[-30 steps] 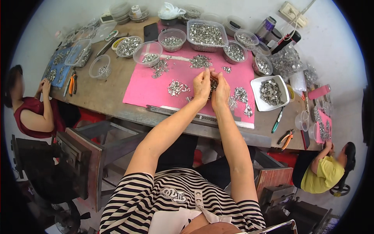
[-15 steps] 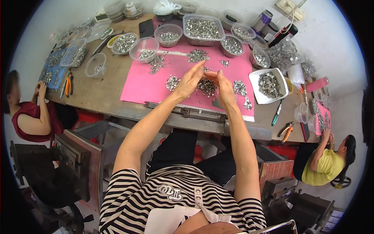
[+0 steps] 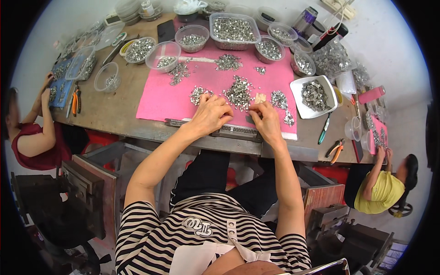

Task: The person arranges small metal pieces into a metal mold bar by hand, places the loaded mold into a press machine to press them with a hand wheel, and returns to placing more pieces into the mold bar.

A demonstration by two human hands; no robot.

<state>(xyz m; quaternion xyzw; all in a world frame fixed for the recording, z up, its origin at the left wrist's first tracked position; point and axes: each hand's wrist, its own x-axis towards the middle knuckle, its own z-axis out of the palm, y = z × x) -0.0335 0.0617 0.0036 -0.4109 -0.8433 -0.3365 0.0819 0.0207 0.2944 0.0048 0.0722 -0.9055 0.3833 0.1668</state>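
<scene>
My left hand (image 3: 211,114) is at the front of the pink mat (image 3: 156,98), fingers curled with the tips pressed together. Anything pinched there is too small to see. My right hand (image 3: 266,121) sits to its right, thumb and fingers also pinched, beside a small dark grey flat piece (image 3: 250,119). Between and just beyond the hands lies a heap of small shiny metal pieces (image 3: 239,93). A metal bar with a toothed strip (image 3: 234,132) runs along the table's front edge, under my fingers. A small light-brown block (image 3: 260,97) lies just beyond my right fingers.
Smaller piles (image 3: 228,62) dot the mat. Clear tubs of metal pieces (image 3: 233,30) line the back. At right are a white square dish (image 3: 316,96), a green-handled tool (image 3: 324,129) and orange-handled pliers (image 3: 335,150). Co-workers (image 3: 39,133) sit at both sides.
My hands have come back toward the table's front edge and lowered, going from cupped over the heap to pinched. The heap now shows fully. The left co-worker's arms have reached farther forward.
</scene>
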